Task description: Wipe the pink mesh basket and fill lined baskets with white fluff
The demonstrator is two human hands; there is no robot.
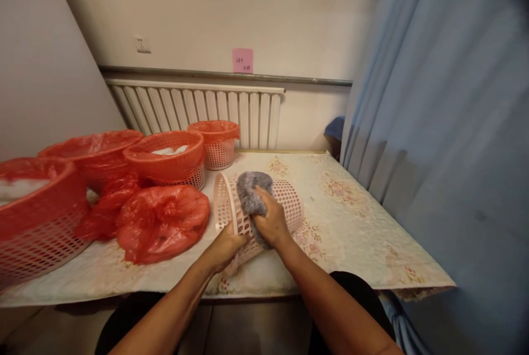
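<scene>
A pale pink plastic basket (289,200) with a pattern of holes lies on its side, its wide rim facing left. My left hand (226,247) grips that basket at the rim, thumb on the outside. Pressed against the basket's side is a grey cloth (253,192), bunched under my right hand (273,220), whose fingers are closed on it. Just left of the basket lies a crumpled red plastic bag (165,222).
Several baskets lined with red bags stand at the left, one (215,145) near the radiator (198,104) and one (41,234) at the near left edge. Some hold white material. A flowered cloth (372,250) covers the table. A blue curtain (433,123) hangs at the right.
</scene>
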